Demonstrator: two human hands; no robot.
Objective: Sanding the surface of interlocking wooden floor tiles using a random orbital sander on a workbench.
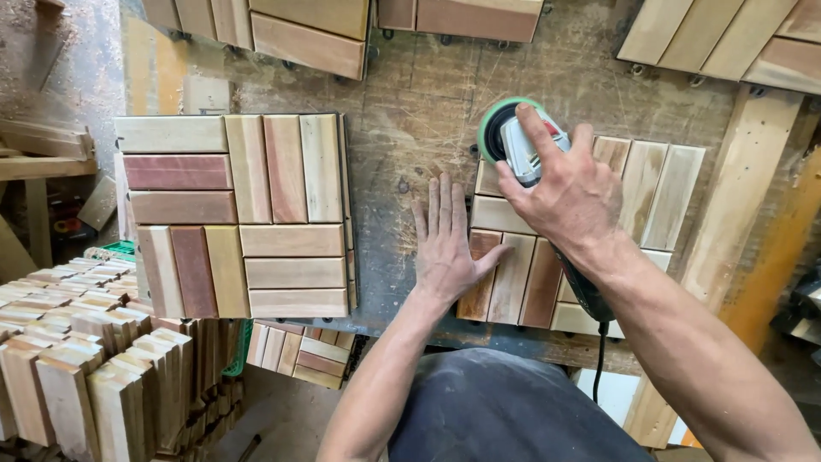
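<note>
Right hand point(571, 192) closed around the top of a grey sander point(523, 147) with a green pad rim, index finger stretched forward over the housing; black handle and cord trailing back under the wrist toward the body. Sander pressed on the upper left corner of a slatted wooden tile point(599, 248), which lies on the right part of the table point(410, 111). Left hand point(445, 244) flat and open, fingers spread and pointing away, palm on the table just beside the tile, thumb lying over the tile's left slats. Farther left, well apart from both hands, a stack of wooden tiles point(239, 214) with slats in four alternating blocks, pale, reddish and yellow in tone. Along the far edge of the table, more tiles point(308, 34), partly cut off by the frame, and another group at the upper right point(727, 38). Below the table's near left edge, upright stacks of short wooden slats point(94, 359), tightly packed.
</note>
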